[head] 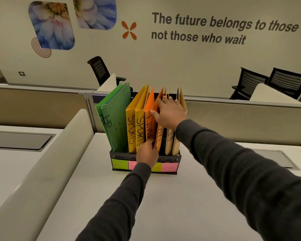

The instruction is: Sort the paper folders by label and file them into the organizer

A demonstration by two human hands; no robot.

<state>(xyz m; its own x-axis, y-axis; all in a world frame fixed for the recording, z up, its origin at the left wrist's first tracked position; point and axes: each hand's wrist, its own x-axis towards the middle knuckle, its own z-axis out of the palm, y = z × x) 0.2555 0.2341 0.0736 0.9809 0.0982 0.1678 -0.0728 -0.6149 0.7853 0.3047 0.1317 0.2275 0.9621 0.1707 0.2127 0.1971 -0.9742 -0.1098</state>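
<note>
White desk [181,197] carries the black organizer [170,160] at its middle. The left hand [147,153] pinches the lower edge of the orange folders [150,108]. At one o'clock from it, the right hand [169,113] presses spread, straight fingers against their tops and the beige folders [182,100].

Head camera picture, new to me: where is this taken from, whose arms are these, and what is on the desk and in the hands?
No robot here: a person wears the camera on the head, so you look along their own arms. On the white desk stands a black organizer with sticky notes on its front. In it, left to right: green HR folders, yellow SPORTS folders, orange FINANCE folders, beige folders. The left hand pinches the orange ones low down; the right hand lies spread against the orange and beige tops.
</note>
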